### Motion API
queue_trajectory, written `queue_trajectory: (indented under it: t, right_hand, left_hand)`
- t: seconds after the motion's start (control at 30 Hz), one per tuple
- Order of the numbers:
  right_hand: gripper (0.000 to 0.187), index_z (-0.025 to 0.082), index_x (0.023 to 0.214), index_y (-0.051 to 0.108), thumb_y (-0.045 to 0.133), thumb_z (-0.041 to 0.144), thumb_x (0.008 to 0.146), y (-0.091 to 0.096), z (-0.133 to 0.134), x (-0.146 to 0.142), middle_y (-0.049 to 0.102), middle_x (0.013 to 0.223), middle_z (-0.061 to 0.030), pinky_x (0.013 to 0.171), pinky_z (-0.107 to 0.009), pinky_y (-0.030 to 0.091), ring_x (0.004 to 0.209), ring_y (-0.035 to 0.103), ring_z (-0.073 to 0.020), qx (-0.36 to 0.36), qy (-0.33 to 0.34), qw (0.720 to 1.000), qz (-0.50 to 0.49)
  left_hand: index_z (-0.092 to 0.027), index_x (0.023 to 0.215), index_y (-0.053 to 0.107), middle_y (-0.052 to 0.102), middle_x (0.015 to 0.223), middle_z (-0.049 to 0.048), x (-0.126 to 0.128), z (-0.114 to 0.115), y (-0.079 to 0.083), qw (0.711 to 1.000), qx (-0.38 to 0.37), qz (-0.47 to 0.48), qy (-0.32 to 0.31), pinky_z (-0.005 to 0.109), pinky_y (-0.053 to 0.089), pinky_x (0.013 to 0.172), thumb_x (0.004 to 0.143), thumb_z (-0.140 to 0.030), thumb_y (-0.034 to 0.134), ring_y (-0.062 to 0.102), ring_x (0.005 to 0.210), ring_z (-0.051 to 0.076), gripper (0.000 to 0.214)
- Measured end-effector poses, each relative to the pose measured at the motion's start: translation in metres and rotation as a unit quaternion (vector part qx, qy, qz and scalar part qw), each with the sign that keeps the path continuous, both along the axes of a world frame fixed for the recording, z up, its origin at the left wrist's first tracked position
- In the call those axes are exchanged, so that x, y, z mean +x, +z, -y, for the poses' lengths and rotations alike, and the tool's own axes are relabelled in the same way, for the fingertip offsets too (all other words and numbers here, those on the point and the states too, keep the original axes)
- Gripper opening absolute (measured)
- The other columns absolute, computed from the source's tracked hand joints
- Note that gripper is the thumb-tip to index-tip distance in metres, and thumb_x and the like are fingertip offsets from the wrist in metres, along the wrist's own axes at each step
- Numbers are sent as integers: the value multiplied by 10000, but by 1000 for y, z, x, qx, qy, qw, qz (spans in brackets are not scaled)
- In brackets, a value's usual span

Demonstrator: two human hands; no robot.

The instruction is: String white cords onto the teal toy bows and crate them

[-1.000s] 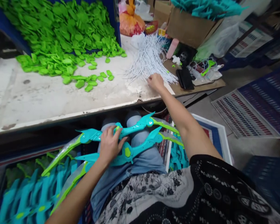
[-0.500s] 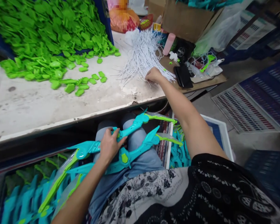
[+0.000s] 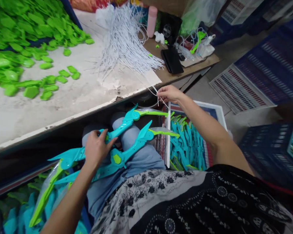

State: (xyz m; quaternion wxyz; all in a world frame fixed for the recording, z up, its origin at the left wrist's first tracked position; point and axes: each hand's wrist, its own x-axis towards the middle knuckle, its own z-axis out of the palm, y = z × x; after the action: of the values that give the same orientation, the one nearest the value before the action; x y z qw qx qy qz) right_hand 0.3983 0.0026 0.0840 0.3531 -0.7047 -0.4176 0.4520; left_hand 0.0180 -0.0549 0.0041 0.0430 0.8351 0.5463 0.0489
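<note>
Two turquoise toy bows with green limb tips lie across my lap, the farther bow [image 3: 123,127] beside the nearer bow [image 3: 139,143]. My left hand [image 3: 96,148] is closed around the middle of the farther bow, its thumb near a green part there. Just off the bench edge, my right hand [image 3: 169,93] pinches a few thin white cords [image 3: 163,101] between thumb and fingertips. Their ends trail toward the bench. A large loose bundle of white cords [image 3: 129,39] lies on the bench beyond it.
Green plastic pieces [image 3: 30,92] spill from a blue bin on the worn white bench [image 3: 92,100]. Crates of turquoise bows stand on both sides, including the right crate [image 3: 169,143]. A black wallet-like item [image 3: 172,61] and pink bottle [image 3: 151,22] sit on the bench.
My right hand has drawn back from the cord bundle past the bench edge, bringing a few cords. My left hand keeps its hold on the bow. The view has shifted rightward.
</note>
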Motion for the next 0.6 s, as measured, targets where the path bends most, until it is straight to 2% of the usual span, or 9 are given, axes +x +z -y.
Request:
queue_trajectory:
  t: [0.1,0.17,0.3,0.43,0.5,0.6]
  right_hand:
    - [107,161,725,517,580,87,770,-5,-7,1,540,519,42,457,-222,451,426,505,-81,0,-71,996,-58]
    - [132,169,701,508,607,91,738,-4,-24,2,490,484,64,425,-208,412,386,442,-69,19,-96,995,-23]
    - [134,148,636,551,668,88,665,-1,-40,12,408,419,70,399,-186,329,385,378,-60,12,-64,994,91]
    - [53,97,641,619,636,49,655,-3,-31,33,480,457,25,463,-199,378,454,412,-64,25,-31,980,197]
    - [39,77,666,636,635,40,652,-4,-26,42,514,494,6,519,-220,422,501,453,-77,34,-23,974,223]
    - [78,75,708,632,677,62,645,0,-19,50,517,530,8,566,-233,443,571,500,-98,63,-37,972,224]
  left_hand:
    - [-142,1217,612,538,1095,194,6,-5,6,999,0,-25,-22,391,441,775,825,-601,454,532,951,330,624]
    - [-143,1205,621,548,1125,194,8,-7,10,999,-3,-31,-35,402,440,805,837,-581,439,526,984,340,601]
    - [-127,1176,638,569,1138,190,3,-7,13,999,-14,-12,-41,414,437,860,852,-562,418,524,1022,340,585]
    - [-131,1147,650,582,1131,187,-3,-8,14,999,-12,13,-43,428,427,892,861,-556,410,515,1054,344,565]
    - [-152,1137,652,584,1141,172,2,-9,20,999,-8,28,-43,433,415,916,856,-551,434,507,1082,343,535]
    - [-186,1128,647,584,1163,140,20,-4,40,997,1,71,-33,442,393,957,850,-531,467,494,1124,333,477]
